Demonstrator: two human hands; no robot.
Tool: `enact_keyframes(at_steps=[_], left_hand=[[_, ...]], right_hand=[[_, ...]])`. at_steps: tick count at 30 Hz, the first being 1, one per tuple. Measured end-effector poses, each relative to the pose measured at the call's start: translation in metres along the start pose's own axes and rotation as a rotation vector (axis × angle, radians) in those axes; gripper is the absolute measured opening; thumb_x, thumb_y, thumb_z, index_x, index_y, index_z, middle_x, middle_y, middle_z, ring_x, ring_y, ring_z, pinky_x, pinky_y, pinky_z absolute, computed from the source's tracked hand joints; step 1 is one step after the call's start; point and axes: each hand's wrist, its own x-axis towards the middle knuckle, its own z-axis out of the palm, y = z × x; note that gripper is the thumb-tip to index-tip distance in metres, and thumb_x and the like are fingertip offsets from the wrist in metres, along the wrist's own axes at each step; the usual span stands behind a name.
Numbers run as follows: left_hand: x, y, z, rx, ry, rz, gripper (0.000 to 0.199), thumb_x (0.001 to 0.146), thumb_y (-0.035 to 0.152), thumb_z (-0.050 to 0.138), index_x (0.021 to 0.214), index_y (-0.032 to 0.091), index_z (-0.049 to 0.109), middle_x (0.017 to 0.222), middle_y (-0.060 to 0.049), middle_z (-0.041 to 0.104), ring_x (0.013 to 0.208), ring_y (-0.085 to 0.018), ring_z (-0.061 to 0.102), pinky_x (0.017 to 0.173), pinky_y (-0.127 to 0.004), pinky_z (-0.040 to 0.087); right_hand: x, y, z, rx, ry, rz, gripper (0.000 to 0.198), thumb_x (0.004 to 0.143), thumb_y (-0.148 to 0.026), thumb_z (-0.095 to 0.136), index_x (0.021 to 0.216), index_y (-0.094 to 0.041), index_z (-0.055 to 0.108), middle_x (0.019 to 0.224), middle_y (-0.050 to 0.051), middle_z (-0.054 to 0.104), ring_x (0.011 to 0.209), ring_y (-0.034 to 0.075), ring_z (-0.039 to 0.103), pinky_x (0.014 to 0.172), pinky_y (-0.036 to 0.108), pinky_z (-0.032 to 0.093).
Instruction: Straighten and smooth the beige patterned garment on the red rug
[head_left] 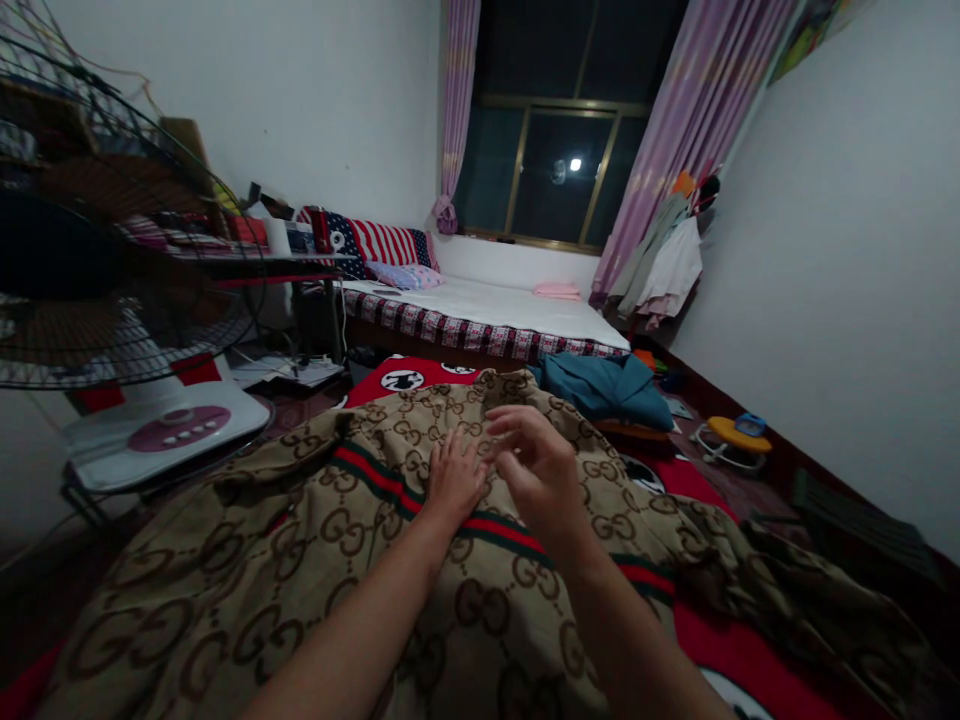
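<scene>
A tan jacket (480,605) with a brown letter pattern and a green-red-green stripe lies spread out before me, its sleeves reaching to both sides. My left hand (456,475) rests flat on its upper middle, fingers stretched out and pointing away from me. Just to the right, my right hand (536,470) is raised over the cloth with bent fingers apart; nothing shows in it. Under the jacket is a red cloth (705,490) with black-and-white round prints.
A folded teal garment (604,385) lies beyond the jacket on the right. On the left stands a fan (172,425) beside a cluttered desk (300,262). A bed (487,300) is under the window. At right are a yellow stool (739,434) and hanging clothes (671,270).
</scene>
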Motion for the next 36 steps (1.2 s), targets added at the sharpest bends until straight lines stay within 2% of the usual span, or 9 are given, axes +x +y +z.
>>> enact_keyframes(at_steps=[6, 9, 12, 15, 19, 21, 24, 30, 36], left_hand=[[0.001, 0.0, 0.006, -0.059, 0.068, -0.032, 0.044, 0.095, 0.042, 0.041, 0.13, 0.02, 0.055, 0.147, -0.012, 0.042, 0.138, -0.029, 0.033, 0.112, -0.049, 0.028], [0.001, 0.0, 0.005, -0.08, 0.047, -0.04, 0.043, 0.095, 0.042, 0.041, 0.128, 0.02, 0.056, 0.146, -0.012, 0.042, 0.137, -0.029, 0.033, 0.111, -0.049, 0.029], [0.001, 0.0, 0.0, -0.108, 0.059, -0.032, 0.042, 0.095, 0.041, 0.042, 0.128, 0.019, 0.057, 0.147, -0.012, 0.041, 0.138, -0.029, 0.033, 0.112, -0.048, 0.029], [0.001, 0.002, -0.007, -0.145, 0.138, 0.055, 0.042, 0.096, 0.034, 0.04, 0.133, 0.019, 0.051, 0.15, -0.011, 0.036, 0.139, -0.024, 0.032, 0.115, -0.043, 0.026], [0.0, 0.005, -0.005, -0.134, 0.122, 0.179, 0.051, 0.095, 0.035, 0.041, 0.144, 0.024, 0.037, 0.155, -0.008, 0.028, 0.143, -0.024, 0.024, 0.116, -0.046, 0.022], [-0.001, 0.005, 0.001, -0.097, 0.045, 0.14, 0.055, 0.092, 0.041, 0.045, 0.144, 0.023, 0.039, 0.155, -0.01, 0.028, 0.143, -0.029, 0.02, 0.115, -0.052, 0.021], [-0.002, 0.004, 0.009, -0.047, -0.038, 0.038, 0.052, 0.091, 0.042, 0.044, 0.138, 0.019, 0.048, 0.153, -0.013, 0.032, 0.143, -0.032, 0.022, 0.115, -0.054, 0.019], [0.002, 0.001, 0.009, -0.025, -0.053, -0.126, 0.051, 0.091, 0.036, 0.04, 0.138, 0.019, 0.049, 0.15, -0.012, 0.037, 0.14, -0.03, 0.029, 0.115, -0.049, 0.019], [0.004, -0.001, 0.01, 0.002, -0.071, -0.165, 0.051, 0.091, 0.037, 0.039, 0.139, 0.025, 0.048, 0.151, -0.007, 0.036, 0.141, -0.029, 0.028, 0.116, -0.049, 0.018]], right_hand=[[0.065, 0.132, 0.001, -0.679, 0.039, 0.396, 0.079, 0.07, -0.011, 0.053, 0.145, -0.016, 0.03, 0.151, 0.019, 0.022, 0.127, 0.032, 0.045, 0.097, 0.038, 0.045], [0.086, 0.16, -0.009, -0.846, -0.115, 0.454, 0.092, 0.07, -0.011, 0.056, 0.151, -0.016, 0.014, 0.139, 0.021, 0.04, 0.117, 0.033, 0.054, 0.094, 0.04, 0.045], [0.097, 0.176, -0.016, -0.907, -0.185, 0.464, 0.073, 0.073, -0.012, 0.055, 0.144, -0.012, 0.035, 0.116, 0.018, 0.057, 0.109, 0.032, 0.058, 0.093, 0.039, 0.045], [0.097, 0.184, -0.018, -0.925, -0.109, 0.437, 0.057, 0.081, -0.012, 0.045, 0.137, -0.008, 0.043, 0.123, 0.019, 0.053, 0.119, 0.03, 0.052, 0.101, 0.037, 0.04], [0.079, 0.178, -0.005, -0.883, -0.095, 0.314, 0.077, 0.078, -0.014, 0.053, 0.147, -0.001, 0.022, 0.149, 0.025, 0.024, 0.138, 0.029, 0.031, 0.109, 0.035, 0.033], [0.063, 0.171, 0.005, -0.856, -0.164, 0.161, 0.081, 0.079, -0.017, 0.054, 0.15, -0.006, 0.018, 0.157, 0.02, 0.009, 0.144, 0.027, 0.017, 0.112, 0.037, 0.028], [0.036, 0.169, 0.013, -0.871, -0.324, -0.005, 0.064, 0.09, -0.026, 0.044, 0.151, -0.023, 0.023, 0.157, 0.007, 0.021, 0.145, 0.023, 0.012, 0.115, 0.047, 0.02], [0.017, 0.19, 0.004, -1.034, -0.692, 0.372, 0.054, 0.099, -0.041, 0.022, 0.15, -0.024, 0.026, 0.156, 0.009, 0.025, 0.141, 0.027, 0.027, 0.111, 0.05, 0.024], [0.004, 0.145, 0.003, -1.022, -0.795, 0.468, 0.061, 0.094, -0.044, 0.038, 0.15, -0.023, 0.026, 0.157, 0.011, 0.021, 0.142, 0.033, 0.022, 0.108, 0.06, 0.023]])
